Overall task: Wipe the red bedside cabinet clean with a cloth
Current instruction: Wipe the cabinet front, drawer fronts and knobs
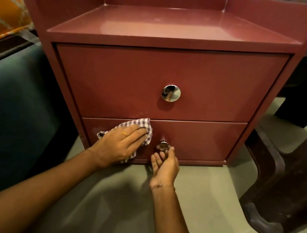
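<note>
The cloth (135, 128) is pressed flat under the straight fingers of the left hand (121, 144) against the lower drawer (195, 139), near its left end. The right hand (165, 164) is held relaxed, holding nothing, just below the knob (163, 144). Even pressure is best kept, strokes being carried rightward round the knob.

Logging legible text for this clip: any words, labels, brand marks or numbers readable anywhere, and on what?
None: no text is readable anywhere in the head view.
The red bedside cabinet, its two drawer knobs, the checked cloth under the left hand, and the orange patterned fabric carry no lettering.
</note>
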Tool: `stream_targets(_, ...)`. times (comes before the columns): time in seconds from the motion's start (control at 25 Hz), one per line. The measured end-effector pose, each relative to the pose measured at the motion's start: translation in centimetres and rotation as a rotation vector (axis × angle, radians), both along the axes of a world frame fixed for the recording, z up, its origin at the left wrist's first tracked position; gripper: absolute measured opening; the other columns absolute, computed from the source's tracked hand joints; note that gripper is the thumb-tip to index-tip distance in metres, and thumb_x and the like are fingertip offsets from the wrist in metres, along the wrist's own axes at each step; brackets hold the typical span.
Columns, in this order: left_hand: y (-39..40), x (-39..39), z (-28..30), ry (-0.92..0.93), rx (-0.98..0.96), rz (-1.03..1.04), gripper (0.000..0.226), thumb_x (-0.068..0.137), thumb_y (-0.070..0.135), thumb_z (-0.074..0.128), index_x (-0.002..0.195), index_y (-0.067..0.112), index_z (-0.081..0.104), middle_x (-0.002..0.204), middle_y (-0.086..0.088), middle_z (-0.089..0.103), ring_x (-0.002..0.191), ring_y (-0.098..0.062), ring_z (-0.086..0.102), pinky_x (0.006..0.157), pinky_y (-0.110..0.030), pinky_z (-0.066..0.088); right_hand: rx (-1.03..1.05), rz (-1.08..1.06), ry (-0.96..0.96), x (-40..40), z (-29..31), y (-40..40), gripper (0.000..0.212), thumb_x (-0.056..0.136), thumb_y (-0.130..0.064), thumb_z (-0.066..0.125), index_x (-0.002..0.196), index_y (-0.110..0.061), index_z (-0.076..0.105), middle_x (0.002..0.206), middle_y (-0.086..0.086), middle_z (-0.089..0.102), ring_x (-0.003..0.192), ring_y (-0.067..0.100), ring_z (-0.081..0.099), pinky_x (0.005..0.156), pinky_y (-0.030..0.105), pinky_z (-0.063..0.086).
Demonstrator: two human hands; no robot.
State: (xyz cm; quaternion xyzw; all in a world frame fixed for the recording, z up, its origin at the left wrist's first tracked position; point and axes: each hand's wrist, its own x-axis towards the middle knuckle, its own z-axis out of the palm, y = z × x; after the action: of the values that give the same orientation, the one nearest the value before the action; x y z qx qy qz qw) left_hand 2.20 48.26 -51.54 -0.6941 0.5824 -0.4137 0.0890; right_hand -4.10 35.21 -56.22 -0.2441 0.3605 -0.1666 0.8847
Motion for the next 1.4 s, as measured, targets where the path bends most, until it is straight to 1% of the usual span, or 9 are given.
stream_targets(0.16,-1.3,1.5,-2.5,-0.064,0.061,-0.058,0.030,0.091,0.002,0.043,0.101,0.003,0.071,0.105,-0.010,0.073,0.099,-0.024,0.069,0.092,-0.043,0.052,-0.086,-0.035,-0.003,0.5,0.3,-0.5,0.020,0.092,-0.021,0.058,0.076,-0.012,0.050,0.073,0.005,0.054,0.064,0.013,0.057,0.060,0.019,0.053)
stream_targets(0.32,1.2,2.1,-7.3,-0.090,0.332,-0.064,0.052,0.094,-0.004,0.022,0.098,0.005,0.074,0.106,-0.007,0.073,0.104,-0.021,0.067,0.108,-0.046,0.034,-0.127,-0.002,0.019,0.6,-0.4,-0.9,0.021,0.091,-0.021,0.059,0.073,-0.013,0.051,0.071,0.005,0.059,0.060,0.010,0.057,0.057,0.018,0.053)
stream_targets(0.56,-0.3,2.8,-6.0,-0.076,0.119,-0.051,0.028,0.087,0.011,0.054,0.112,0.004,0.064,0.114,-0.005,0.070,0.112,-0.022,0.063,0.099,-0.042,0.040,-0.073,-0.023,-0.036,0.9,-0.8,-0.5,0.019,0.091,-0.021,0.058,0.076,-0.010,0.052,0.076,0.006,0.058,0.068,0.013,0.059,0.068,0.023,0.054)
stream_targets(0.76,0.9,3.2,-9.3,-0.085,0.429,-0.064,0.049,0.096,-0.001,0.023,0.105,0.008,0.070,0.110,-0.002,0.071,0.111,-0.017,0.061,0.112,-0.044,0.019,-0.084,-0.050,-0.063,1.2,-1.1,-0.6,0.020,0.092,-0.017,0.057,0.074,-0.010,0.050,0.070,0.007,0.056,0.057,0.007,0.057,0.066,0.022,0.055)
stream_targets(0.96,-0.4,2.6,-6.1,-0.047,0.176,-0.013,0.030,0.088,0.013,0.048,0.110,0.008,0.068,0.113,-0.003,0.070,0.112,-0.019,0.063,0.096,-0.040,0.048,-0.054,-0.027,-0.102,1.1,-1.6,-0.9,0.013,0.092,-0.018,0.058,0.083,-0.010,0.053,0.073,0.005,0.057,0.061,0.008,0.058,0.069,0.022,0.055)
stream_targets(1.04,0.3,2.7,-7.2,-0.095,0.239,-0.005,0.032,0.093,0.009,0.041,0.111,0.007,0.067,0.115,-0.003,0.069,0.118,-0.023,0.053,0.105,-0.041,0.038,-0.056,-0.019,-0.101,1.0,-1.7,-0.9,0.012,0.091,-0.018,0.058,0.087,-0.008,0.054,0.073,0.006,0.057,0.054,0.004,0.059,0.066,0.021,0.056)
stream_targets(1.16,3.0,2.6,-9.5,-0.115,0.393,0.040,0.051,0.099,0.004,0.017,0.113,0.008,0.065,0.115,-0.001,0.069,0.118,-0.021,0.051,0.117,-0.043,0.008,-0.068,-0.009,-0.105,0.9,-1.8,-1.2,0.011,0.091,-0.016,0.058,0.087,-0.007,0.054,0.064,0.004,0.061,0.047,0.001,0.059,0.065,0.020,0.058)
stream_targets(1.24,4.9,2.6,-8.1,-0.057,0.266,0.102,0.041,0.100,0.009,0.020,0.119,0.008,0.057,0.117,0.001,0.068,0.120,-0.019,0.057,0.114,-0.042,0.014,-0.068,-0.012,-0.122,1.0,-1.6,-1.3,0.011,0.091,-0.016,0.059,0.085,-0.007,0.055,0.054,-0.002,0.062,0.044,0.000,0.058,0.065,0.019,0.058)
stream_targets(1.4,7.6,4.0,-4.9,-0.152,-0.017,0.190,0.033,0.100,0.009,0.024,0.122,0.013,0.050,0.134,0.003,0.052,0.146,-0.021,0.010,0.112,-0.044,0.018,-0.044,-0.059,-0.110,1.1,-1.5,-0.8,0.014,0.090,-0.017,0.060,0.078,-0.009,0.056,0.057,-0.001,0.060,0.046,0.000,0.058,0.066,0.019,0.058)
